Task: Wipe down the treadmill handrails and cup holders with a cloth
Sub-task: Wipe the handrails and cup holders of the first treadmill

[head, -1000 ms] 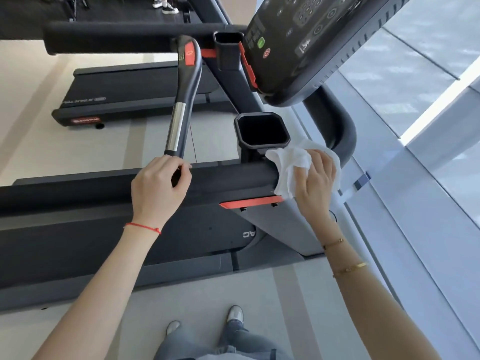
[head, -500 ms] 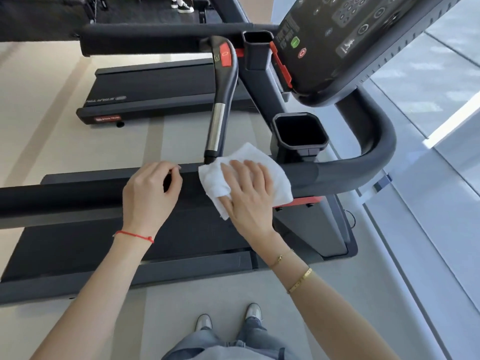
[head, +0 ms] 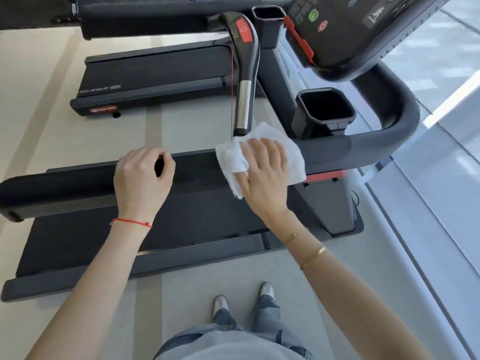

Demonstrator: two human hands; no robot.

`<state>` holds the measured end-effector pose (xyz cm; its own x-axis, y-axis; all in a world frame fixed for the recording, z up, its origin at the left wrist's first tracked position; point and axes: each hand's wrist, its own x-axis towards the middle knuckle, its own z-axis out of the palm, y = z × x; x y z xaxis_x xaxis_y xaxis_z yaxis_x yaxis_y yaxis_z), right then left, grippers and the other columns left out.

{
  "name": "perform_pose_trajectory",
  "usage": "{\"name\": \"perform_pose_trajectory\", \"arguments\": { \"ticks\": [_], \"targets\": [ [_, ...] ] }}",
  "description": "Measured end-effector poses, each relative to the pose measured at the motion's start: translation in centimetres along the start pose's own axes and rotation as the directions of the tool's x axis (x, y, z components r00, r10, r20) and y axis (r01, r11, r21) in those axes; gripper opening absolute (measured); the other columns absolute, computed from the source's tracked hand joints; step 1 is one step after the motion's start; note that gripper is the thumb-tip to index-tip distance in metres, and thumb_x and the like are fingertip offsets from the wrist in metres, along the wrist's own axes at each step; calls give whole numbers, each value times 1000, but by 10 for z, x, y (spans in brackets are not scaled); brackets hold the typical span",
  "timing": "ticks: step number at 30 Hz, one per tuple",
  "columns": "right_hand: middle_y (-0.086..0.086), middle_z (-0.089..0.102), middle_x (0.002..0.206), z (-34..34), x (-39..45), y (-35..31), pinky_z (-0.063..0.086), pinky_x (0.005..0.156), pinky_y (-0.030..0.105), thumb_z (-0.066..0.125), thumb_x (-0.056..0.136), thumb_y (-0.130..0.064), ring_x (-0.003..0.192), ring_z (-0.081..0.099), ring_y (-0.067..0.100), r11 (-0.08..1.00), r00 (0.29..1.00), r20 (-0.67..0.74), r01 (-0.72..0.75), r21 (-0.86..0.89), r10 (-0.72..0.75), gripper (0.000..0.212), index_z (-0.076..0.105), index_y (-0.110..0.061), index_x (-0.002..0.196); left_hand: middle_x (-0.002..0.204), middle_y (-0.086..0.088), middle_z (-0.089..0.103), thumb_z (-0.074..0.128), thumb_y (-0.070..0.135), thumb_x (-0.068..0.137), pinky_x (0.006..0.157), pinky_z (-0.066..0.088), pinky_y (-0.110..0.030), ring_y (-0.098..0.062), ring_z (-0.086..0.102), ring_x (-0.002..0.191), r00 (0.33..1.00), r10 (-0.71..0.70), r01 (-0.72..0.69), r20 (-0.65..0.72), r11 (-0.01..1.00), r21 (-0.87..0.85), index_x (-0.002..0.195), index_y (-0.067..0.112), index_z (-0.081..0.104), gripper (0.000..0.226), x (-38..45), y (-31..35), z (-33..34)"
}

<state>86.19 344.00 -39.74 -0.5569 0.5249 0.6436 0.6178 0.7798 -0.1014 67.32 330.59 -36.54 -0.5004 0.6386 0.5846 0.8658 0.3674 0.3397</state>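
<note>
The near handrail (head: pixel 85 183), the long black padded bar, is the landmark here. Since a second ago the right hand (head: pixel 265 172) has carried the white cloth (head: pixel 259 157) along that rail, from the corner under the near cup holder (head: pixel 326 106) leftward to the foot of the upright grip (head: pixel 245 74), so I judge the corner wiped and the long straight run toward the rail's free end still to do. The right fingers lie spread flat, pressing the cloth onto the rail's top. The cloth is crumpled, draped over the rail's front edge. The left hand (head: pixel 142 178), further left, stays curled over the rail, steadying.
</note>
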Motion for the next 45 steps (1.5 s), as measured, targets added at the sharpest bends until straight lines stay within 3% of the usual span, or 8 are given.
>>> {"name": "perform_pose_trajectory", "arguments": {
  "ticks": [3,7,15,21,27,38,42,45],
  "targets": [
    [11,57,125,13,6,-55,27,111,47,53,92,-32,117,48,35,999,999,18,48,-1,-48,42,56,-13,129,77,-9,68,51,18,96,73,47,-39,-29,58,71,1000,-8,7,-14,1000,-19,83,5,68,26,-3,-10,-4],
    [12,57,124,4,6,-34,31,108,45,54,91,-30,115,48,34,990,990,10,138,13,-138,45,50,-12,133,76,-7,67,49,20,98,71,47,-38,-27,57,68,1000,24,-24,6,999,-48,84,6,68,27,-4,-15,-8],
    [8,62,96,-19,16,26,37,96,39,46,94,-17,98,49,30,956,950,-110,-291,27,292,21,63,-5,96,73,-1,66,47,24,99,67,44,-31,-23,56,65,999,31,-30,18,998,-53,84,11,68,29,-5,-19,-11],
    [8,62,105,2,17,-62,39,96,44,42,98,-31,100,53,33,997,997,-36,-68,42,70,33,63,-10,113,72,-2,65,49,21,98,65,44,-33,-23,54,63,1000,27,-26,12,998,-51,83,10,68,26,-5,-18,-11],
    [12,59,126,-1,3,-33,31,110,44,46,100,-30,119,50,34,996,999,-18,50,77,-49,38,56,-9,130,73,-2,66,50,20,96,66,48,-34,-20,54,62,997,-1,9,73,993,-113,86,11,70,24,1,-5,-11],
    [5,57,126,-27,-8,88,26,113,32,42,98,-23,126,42,22,911,932,-105,-307,276,346,35,56,-6,125,97,-2,72,53,19,96,84,55,-34,-19,66,91,959,220,-148,179,927,-346,102,11,71,21,48,110,39],
    [-36,45,113,-43,1,113,34,106,32,35,99,-27,116,40,2,718,795,-118,-459,523,595,22,50,-32,114,99,-1,72,53,20,96,83,53,-32,-19,65,90,959,221,-147,180,924,-354,104,10,71,22,67,149,64],
    [-33,48,96,-66,23,148,41,96,40,28,103,-35,102,48,16,629,703,-150,-495,599,695,23,44,-48,94,109,0,71,51,21,97,86,50,-27,-18,65,99,956,188,-108,225,939,-327,110,11,70,25,79,171,83]
  ]
}}
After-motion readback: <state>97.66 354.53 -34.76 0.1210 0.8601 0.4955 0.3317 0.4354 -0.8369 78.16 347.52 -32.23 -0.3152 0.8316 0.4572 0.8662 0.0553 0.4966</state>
